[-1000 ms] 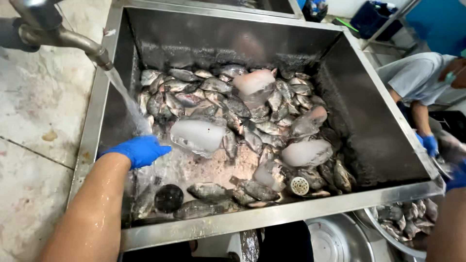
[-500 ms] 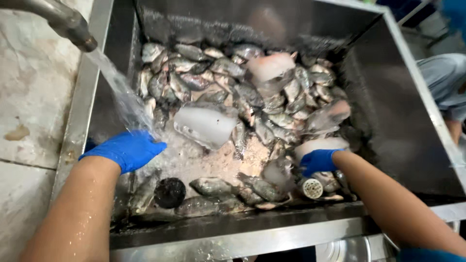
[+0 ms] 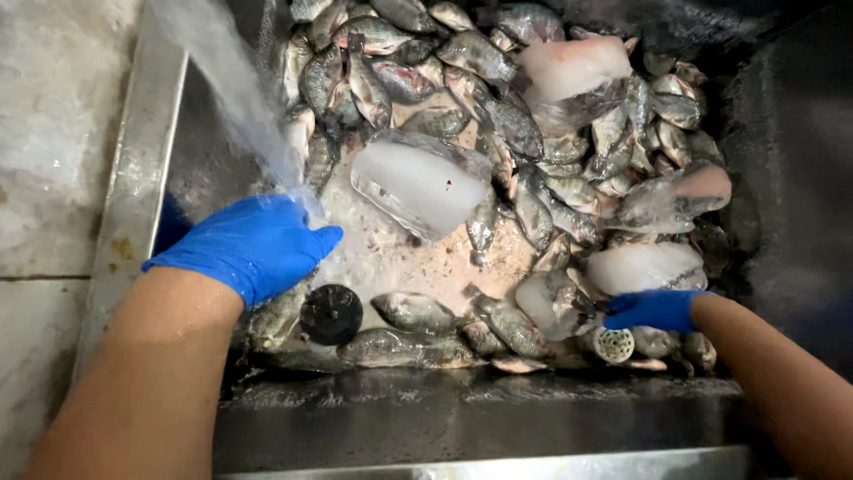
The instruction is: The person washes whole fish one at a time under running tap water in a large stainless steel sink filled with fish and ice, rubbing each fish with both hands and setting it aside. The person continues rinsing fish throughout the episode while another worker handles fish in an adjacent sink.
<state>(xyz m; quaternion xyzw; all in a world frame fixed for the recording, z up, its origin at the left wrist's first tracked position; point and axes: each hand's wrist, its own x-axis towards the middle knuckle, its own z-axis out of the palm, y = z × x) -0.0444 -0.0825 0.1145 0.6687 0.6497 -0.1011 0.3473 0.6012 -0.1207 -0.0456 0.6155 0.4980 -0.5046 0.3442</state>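
The left hand (image 3: 251,244), in a blue glove, hangs palm-down over the near left part of a steel sink (image 3: 142,178). Its fingers are loosely curled and close together with nothing in them. A stream of water (image 3: 233,98) falls slantwise from the upper left and breaks on the back of the glove. Just below this hand lie a black round drain plug (image 3: 331,314) and several grey fish (image 3: 415,312) on the wet sink floor.

The right hand (image 3: 651,310), also in a blue glove, reaches in from the lower right. It lies among fish and ice, touching a cloudy ice block (image 3: 646,268) just above it and a smaller ice lump (image 3: 549,303) at its fingertips; whether it actually grips anything I cannot tell, since the fingers are partly hidden. A white perforated drain strainer (image 3: 613,345) sits just beside it, on its near side.

A large ice block (image 3: 420,184) rests in the middle of the sink, between the 2 hands. More fish are heaped toward the far side, with 2 more ice pieces among them.
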